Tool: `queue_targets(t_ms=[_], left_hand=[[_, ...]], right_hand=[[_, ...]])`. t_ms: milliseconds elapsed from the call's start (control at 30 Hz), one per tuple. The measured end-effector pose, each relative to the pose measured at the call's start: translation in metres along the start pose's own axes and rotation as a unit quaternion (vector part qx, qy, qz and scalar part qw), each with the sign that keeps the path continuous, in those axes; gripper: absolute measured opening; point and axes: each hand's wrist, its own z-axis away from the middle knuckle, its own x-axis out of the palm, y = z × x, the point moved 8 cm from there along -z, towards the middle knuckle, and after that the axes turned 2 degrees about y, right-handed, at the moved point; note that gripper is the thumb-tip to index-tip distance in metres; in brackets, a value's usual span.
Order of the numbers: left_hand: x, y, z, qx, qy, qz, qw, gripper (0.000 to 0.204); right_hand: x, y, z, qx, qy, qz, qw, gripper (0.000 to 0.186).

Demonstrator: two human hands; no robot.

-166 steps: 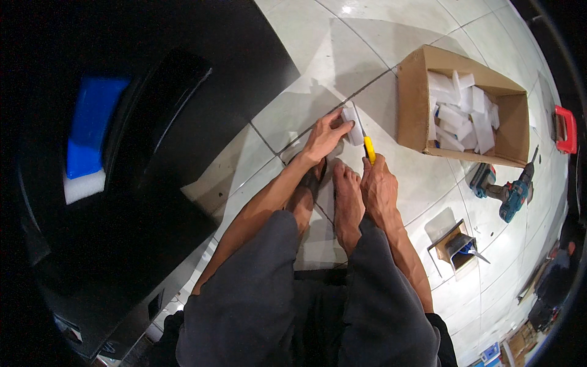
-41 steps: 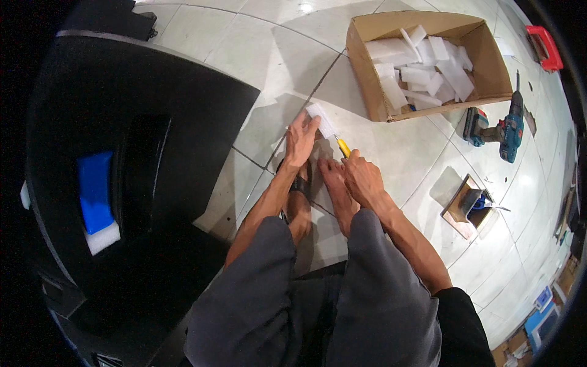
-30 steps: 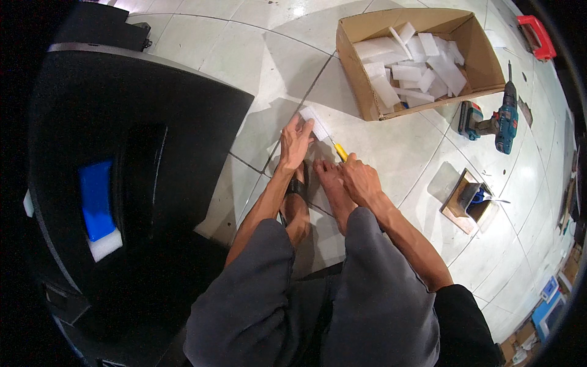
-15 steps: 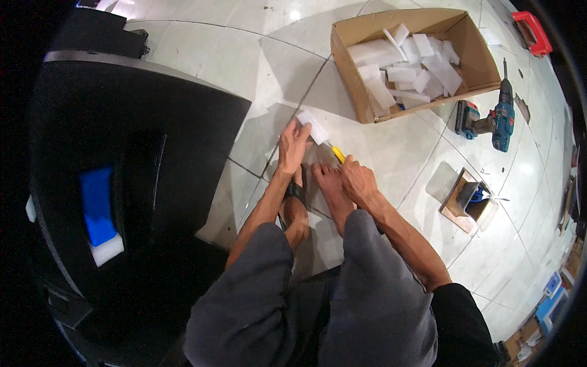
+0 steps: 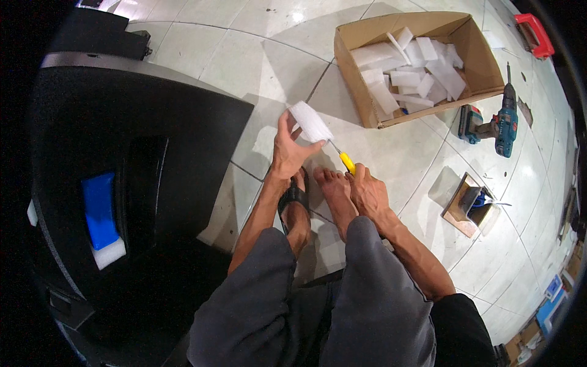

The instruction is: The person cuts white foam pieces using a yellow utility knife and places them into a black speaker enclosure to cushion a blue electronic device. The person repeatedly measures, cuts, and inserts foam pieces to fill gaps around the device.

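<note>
My left hand [image 5: 288, 151] holds a white, foam-like block [image 5: 309, 122] between thumb and fingers, above the tiled floor and beyond my feet. In my right hand [image 5: 369, 191] is a yellow-handled tool [image 5: 347, 163]; its thin metal end reaches the block's near right end. Whether it touches or enters the block I cannot tell. My right fingers are closed round the handle and hide its rear part. Beyond, to the right, a cardboard box [image 5: 361, 114] contains several white foam pieces [image 5: 403, 78].
A cordless drill [image 5: 506, 122] lies right of the box, with a red tool [image 5: 534, 37] farther off. Nearer stands a small wooden piece [image 5: 455, 215] with a blue-handled tool [image 5: 481, 200]. A large black case [image 5: 202, 131] fills the left, bearing a blue block [image 5: 101, 211].
The white block has been lifted slightly and turned in my left hand, whose fingers have spread round its end. My right hand and the yellow-handled tool have shifted slightly right and nearer.
</note>
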Motion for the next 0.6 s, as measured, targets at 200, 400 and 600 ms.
queue_targets(t_ms=[200, 400, 600], left_hand=[[0.002, 0.002, 0.005, -0.109, -0.019, 0.217, 0.970, 0.091], [0.000, 0.007, 0.005, -0.098, -0.047, 0.254, 0.961, 0.075], [-0.001, 0.005, 0.006, -0.082, -0.073, 0.239, 0.965, 0.067]], right_hand=[[-0.003, 0.005, -0.001, -0.050, 0.041, 0.009, 0.998, 0.025], [-0.018, -0.001, -0.012, -0.058, 0.056, 0.027, 0.996, 0.030], [-0.020, -0.003, -0.020, -0.051, 0.039, 0.023, 0.998, 0.032]])
